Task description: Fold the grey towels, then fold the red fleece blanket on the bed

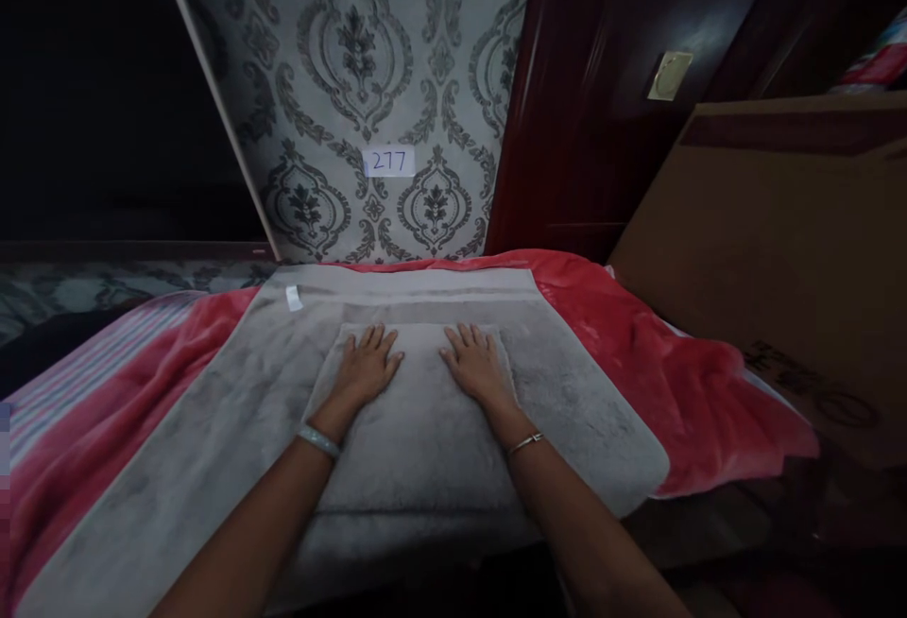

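A folded grey towel (418, 429) lies on top of a larger grey towel (567, 382) spread over a red blanket (638, 334). My left hand (368, 363) rests flat on the folded towel's far left part, fingers stretched out. My right hand (476, 361) lies flat beside it on the far right part, fingers spread too. Both palms press down on the cloth and hold nothing. A bracelet sits on each wrist. A small white tag (293, 298) shows at the larger towel's far left corner.
Patterned grey wallpaper (354, 79) with a white label reading 277 (388, 162) stands behind the bed. A dark red wooden door (602, 108) is at the right, and a large cardboard box (779, 249) leans beside it. Striped bedding (85, 363) shows at the left.
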Tool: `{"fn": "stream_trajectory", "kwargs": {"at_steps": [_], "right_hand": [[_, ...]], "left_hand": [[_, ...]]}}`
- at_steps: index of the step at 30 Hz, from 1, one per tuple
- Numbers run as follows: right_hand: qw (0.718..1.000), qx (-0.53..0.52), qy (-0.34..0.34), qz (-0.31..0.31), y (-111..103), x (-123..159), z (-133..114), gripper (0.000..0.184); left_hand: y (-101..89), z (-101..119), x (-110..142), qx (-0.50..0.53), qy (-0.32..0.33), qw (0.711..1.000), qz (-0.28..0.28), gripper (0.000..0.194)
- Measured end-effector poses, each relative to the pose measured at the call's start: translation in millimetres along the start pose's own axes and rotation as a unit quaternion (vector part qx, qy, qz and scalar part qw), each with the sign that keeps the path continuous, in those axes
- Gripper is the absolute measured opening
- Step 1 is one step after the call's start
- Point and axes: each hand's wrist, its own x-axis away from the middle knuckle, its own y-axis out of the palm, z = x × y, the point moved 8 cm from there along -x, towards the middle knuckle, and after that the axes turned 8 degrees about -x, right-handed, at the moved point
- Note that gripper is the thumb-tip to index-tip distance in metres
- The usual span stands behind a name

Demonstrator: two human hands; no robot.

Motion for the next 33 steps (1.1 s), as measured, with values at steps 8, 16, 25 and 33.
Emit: {"fn": "stream_trajectory", "kwargs": {"at_steps": [8,16,25,33], "right_hand": [[1.000,-0.007,0.001,0.003,-4,-1,-1,0.055],[1.000,-0.017,-0.012,0.000,-9,0,0,0.052],[0.986,-0.120,0.102,0.048,-23,35,66,0.065],[0.835,-0.525,0.157,0.047,-17,87,82,0.060]], "left_hand": [[-6.0,-23,3,-0.020,-0.113,0.993,0.026,0.063],[-10.5,-41,16,0.004,-0.168,0.986,-0.003,0.064],[1.6,-81,59,0.158,-0.176,0.971,0.026,0.061],[29.3,-120,107,0.603,-0.300,0.739,-0.007,0.044]]}}
